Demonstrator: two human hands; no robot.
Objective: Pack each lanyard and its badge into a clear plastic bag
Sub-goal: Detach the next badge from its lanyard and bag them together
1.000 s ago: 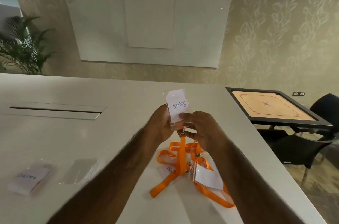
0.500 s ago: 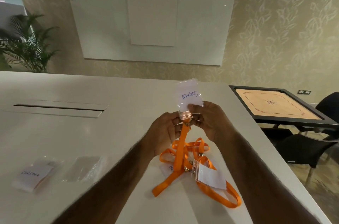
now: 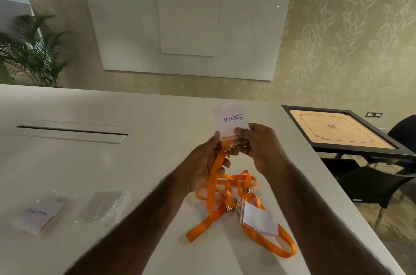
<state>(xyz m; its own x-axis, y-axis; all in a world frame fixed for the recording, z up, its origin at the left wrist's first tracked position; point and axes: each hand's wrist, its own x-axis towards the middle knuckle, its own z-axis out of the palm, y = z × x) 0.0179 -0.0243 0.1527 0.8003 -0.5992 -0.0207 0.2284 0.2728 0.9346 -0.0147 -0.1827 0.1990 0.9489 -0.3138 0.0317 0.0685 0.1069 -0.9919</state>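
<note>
White table (image 3: 112, 162) is filling the lower frame beneath a leaf-patterned wall.

1. Centre right: badge (image 3: 230, 122), a white card in a clear sleeve with its handwriting upside down, is standing upright above the table, clip end downward.
2. Right hand (image 3: 261, 148) is pinching the sleeve's lower right corner between its thumb and curled fingers.
3. Left hand (image 3: 203, 166) is gripping the orange lanyard (image 3: 216, 168) just under the metal clip (image 3: 228, 152). Its fingers are curling round the strap and its thumb is reaching up to the sleeve's lower left edge. The strap is hanging from this hand down to the table, with its end lying at lower centre.
4. Below the hands: second badge (image 3: 258, 216) is lying flat, blank side up, on a tangle of orange straps (image 3: 256, 238) looping toward the lower right.
5. Lower left: packed bag (image 3: 37, 215), clear with a white handwritten card inside, is lying flat. A loose clear bag (image 3: 103, 206) is lying just to its right; whether they touch cannot be told.
6. Left of centre: recessed slot (image 3: 69, 132) is running across the tabletop.
7. Right edge: carrom board (image 3: 337, 128) and dark chair (image 3: 382, 184) are standing beyond the table.
8. Background: whiteboard (image 3: 186, 33) is hanging at upper centre, and potted palm (image 3: 38, 54) is standing at the left.
</note>
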